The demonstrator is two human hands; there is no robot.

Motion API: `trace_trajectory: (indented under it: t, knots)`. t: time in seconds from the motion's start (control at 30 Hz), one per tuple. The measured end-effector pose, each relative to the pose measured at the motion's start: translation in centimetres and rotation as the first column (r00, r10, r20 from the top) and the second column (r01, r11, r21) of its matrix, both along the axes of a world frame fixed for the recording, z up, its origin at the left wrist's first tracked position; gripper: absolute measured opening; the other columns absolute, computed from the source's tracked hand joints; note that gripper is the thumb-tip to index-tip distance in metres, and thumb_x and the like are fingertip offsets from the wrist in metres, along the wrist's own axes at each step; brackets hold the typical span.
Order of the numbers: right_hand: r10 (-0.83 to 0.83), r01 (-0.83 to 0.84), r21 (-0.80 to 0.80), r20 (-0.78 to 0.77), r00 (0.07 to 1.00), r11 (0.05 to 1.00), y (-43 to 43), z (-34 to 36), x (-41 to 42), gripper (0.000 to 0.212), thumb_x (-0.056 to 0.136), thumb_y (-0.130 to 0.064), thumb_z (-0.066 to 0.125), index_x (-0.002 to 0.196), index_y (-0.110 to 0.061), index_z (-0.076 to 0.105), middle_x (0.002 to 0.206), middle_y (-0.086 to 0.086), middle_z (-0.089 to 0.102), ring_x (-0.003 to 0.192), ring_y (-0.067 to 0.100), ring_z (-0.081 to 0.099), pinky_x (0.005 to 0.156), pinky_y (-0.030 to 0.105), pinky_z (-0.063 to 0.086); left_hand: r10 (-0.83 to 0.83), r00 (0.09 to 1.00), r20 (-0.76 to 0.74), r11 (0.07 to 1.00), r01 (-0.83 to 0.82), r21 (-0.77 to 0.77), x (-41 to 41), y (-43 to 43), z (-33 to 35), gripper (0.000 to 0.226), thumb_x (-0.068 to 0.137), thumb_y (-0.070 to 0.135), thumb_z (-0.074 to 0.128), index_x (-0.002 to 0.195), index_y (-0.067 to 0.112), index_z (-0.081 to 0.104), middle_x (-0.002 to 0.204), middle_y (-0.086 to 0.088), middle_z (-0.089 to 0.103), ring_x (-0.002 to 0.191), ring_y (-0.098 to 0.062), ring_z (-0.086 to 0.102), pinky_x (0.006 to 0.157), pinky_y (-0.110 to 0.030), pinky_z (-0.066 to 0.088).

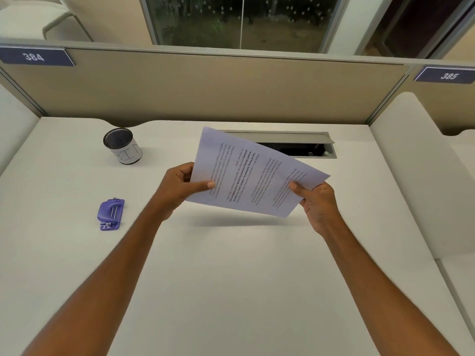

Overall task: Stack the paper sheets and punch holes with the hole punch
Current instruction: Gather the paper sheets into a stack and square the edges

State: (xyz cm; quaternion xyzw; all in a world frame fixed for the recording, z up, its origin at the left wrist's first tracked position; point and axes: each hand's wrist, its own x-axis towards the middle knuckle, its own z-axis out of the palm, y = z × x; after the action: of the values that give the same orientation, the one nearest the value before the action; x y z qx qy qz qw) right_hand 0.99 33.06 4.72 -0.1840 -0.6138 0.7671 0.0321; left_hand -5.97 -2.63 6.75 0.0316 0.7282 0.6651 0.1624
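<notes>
Head view: a thin stack of white printed paper sheets (252, 176) is held in the air above the white desk (231, 278), tilted, well to the right of the small purple plastic hole punch (111, 214) and slightly farther back. How many sheets it has cannot be told.

The left hand (180, 186) grips the edge nearer the punch, thumb on the printed face and fingers curled behind. The right hand (317, 204) pinches the corner farthest from the punch, thumb on top.

The punch lies flat on the desk, untouched. Behind it stands a black mesh cup wrapped in white paper (123, 146). Far right of the punch, behind the sheets, a grey cable hatch (295, 145) is set into the desk.
</notes>
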Motion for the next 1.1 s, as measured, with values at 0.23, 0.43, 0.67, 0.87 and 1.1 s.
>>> trace_trajectory:
  t: [0.23,0.43,0.67,0.87,1.1]
  knots:
    - [0.002,-0.013,0.206,0.057,0.998,0.978,-0.1,-1.2,0.4,0.037,0.09,-0.012,0.087,0.125,-0.01,0.074,0.109,0.0,0.083,0.097,0.027,0.079,0.079,0.026,0.066,0.088,0.996,0.014,0.995,-0.089,0.049,0.8,1.9,-1.9,0.036,0.081,0.03,0.092,0.116,0.028,0.083,0.115,0.003,0.086,0.1,-0.02,0.083,0.084,-0.031,0.069]
    - [0.014,-0.035,0.183,0.112,0.994,0.982,-0.2,-3.0,1.1,0.027,0.088,-0.01,0.088,0.11,-0.021,0.078,0.101,-0.01,0.086,0.09,0.014,0.081,0.078,0.024,0.065,0.157,0.987,0.047,0.981,-0.161,0.107,2.2,2.7,-5.1,0.027,0.088,0.016,0.091,0.111,0.027,0.084,0.114,0.002,0.086,0.101,-0.015,0.084,0.082,-0.024,0.066]
    - [0.039,-0.068,0.186,0.156,0.987,0.98,-0.6,-4.9,2.0,0.034,0.087,-0.007,0.089,0.113,-0.025,0.075,0.113,-0.006,0.084,0.099,0.017,0.079,0.085,0.025,0.065,0.206,0.975,0.085,0.972,-0.214,0.097,3.4,2.9,-7.3,0.028,0.089,0.012,0.09,0.11,0.029,0.083,0.115,0.008,0.086,0.104,-0.01,0.082,0.083,-0.018,0.064]
    - [0.089,-0.118,0.183,0.16,0.983,0.976,0.0,-4.7,2.1,0.035,0.09,-0.006,0.086,0.118,-0.024,0.077,0.117,-0.003,0.084,0.107,0.025,0.078,0.095,0.035,0.062,0.223,0.968,0.112,0.962,-0.237,0.133,3.4,2.9,-6.7,0.028,0.081,0.026,0.091,0.107,0.034,0.085,0.119,0.004,0.085,0.104,-0.016,0.082,0.082,-0.024,0.066]
    - [0.076,-0.085,0.075,0.116,0.99,0.994,1.5,-3.8,2.1,0.031,0.092,-0.006,0.083,0.121,-0.014,0.078,0.111,0.009,0.085,0.11,0.039,0.08,0.091,0.039,0.061,0.238,0.96,0.148,0.902,-0.275,0.334,3.0,3.0,-5.4,0.041,0.088,0.018,0.089,0.127,0.023,0.075,0.131,-0.005,0.08,0.119,-0.029,0.077,0.094,-0.039,0.067]
